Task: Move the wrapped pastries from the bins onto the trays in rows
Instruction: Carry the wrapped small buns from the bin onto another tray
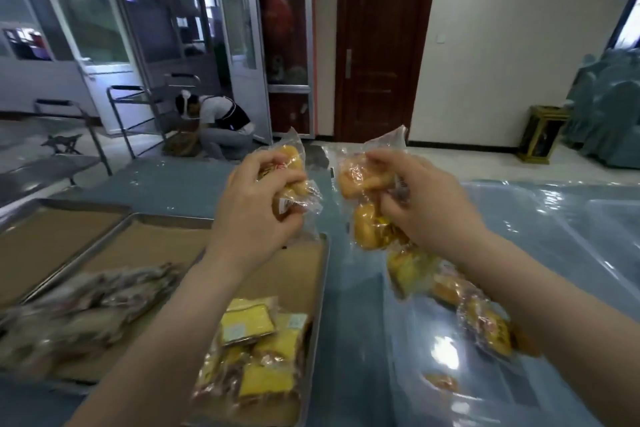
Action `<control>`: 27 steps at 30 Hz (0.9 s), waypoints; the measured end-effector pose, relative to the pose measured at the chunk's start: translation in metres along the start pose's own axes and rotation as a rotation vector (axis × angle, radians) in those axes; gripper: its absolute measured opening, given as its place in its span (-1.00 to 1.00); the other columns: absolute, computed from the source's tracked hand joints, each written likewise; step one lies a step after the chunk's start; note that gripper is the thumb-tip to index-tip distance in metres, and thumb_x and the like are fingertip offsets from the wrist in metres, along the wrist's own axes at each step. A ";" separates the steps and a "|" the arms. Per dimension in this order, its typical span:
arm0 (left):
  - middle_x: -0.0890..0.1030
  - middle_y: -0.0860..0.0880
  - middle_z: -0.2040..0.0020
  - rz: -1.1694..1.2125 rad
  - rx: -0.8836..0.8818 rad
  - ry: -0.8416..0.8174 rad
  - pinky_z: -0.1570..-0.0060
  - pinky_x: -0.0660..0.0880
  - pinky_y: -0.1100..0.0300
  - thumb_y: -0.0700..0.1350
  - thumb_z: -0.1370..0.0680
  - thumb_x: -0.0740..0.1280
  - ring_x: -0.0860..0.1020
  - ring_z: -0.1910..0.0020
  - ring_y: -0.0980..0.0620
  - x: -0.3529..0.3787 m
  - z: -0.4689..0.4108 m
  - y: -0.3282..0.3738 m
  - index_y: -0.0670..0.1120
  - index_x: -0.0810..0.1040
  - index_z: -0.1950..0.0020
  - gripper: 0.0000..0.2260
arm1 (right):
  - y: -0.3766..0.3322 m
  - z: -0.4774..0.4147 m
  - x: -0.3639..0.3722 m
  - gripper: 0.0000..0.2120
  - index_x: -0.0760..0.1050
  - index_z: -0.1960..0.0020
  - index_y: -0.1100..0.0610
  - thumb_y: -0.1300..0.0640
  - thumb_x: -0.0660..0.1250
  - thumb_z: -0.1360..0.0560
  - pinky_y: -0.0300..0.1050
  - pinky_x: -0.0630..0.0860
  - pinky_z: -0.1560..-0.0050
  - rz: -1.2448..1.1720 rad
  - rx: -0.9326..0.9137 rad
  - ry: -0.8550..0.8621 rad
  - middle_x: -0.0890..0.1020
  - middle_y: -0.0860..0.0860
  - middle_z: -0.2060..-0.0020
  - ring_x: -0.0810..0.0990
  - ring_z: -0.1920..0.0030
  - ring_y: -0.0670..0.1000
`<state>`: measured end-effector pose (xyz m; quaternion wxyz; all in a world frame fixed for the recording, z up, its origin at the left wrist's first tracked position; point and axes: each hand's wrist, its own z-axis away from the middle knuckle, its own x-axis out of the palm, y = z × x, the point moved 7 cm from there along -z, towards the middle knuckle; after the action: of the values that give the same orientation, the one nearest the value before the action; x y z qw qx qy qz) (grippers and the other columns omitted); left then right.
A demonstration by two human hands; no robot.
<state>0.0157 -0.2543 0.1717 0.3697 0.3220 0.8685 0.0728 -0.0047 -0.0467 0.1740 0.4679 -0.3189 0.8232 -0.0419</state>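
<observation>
- Blur smears the pile of grey-brown wrapped things lying low and to the left of the left hand's fingers; what they are cannot be told.
- Clear film covers the bin to the right of the right hand, and glare hides most of what is under it — only a few orange-yellow packets show below that wrist.
- Both forearms are cut off by the bottom edge.
- The near tray, metal-rimmed with a brown liner, sits below the left hand; it holds the blurred pile at its left and a cluster of yellow wrapped pastries at its near right corner, loosely heaped, not clearly in rows.
- A second tray lies further left, only its brown liner showing.
- The left hand is raised above the near tray, fingers curled tight around a bunch of clear-wrapped golden buns, thumb pressed on the wrap.
- The right hand is at the same height, just beside the left, fingers pinching another bunch of wrapped buns — a few packets dangle beneath its fingertips, over the blue table top between tray and bin.
</observation>
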 end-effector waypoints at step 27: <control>0.43 0.09 -0.16 -0.256 -0.491 0.069 -0.10 0.47 0.00 -0.22 -0.26 0.52 0.47 -0.12 0.00 -0.367 0.254 -0.462 0.03 0.62 -0.07 -0.59 | -0.446 -0.073 0.473 -0.57 0.36 -0.30 -0.19 0.06 0.33 -0.48 -0.34 0.42 0.02 -0.358 -0.211 -0.389 0.47 -0.25 -0.13 0.47 -0.02 -0.23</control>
<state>0.1479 -0.8690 0.0400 0.4132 0.1079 0.8705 0.2448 -0.0164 -0.6846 0.0270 0.5663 -0.5082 0.6484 0.0238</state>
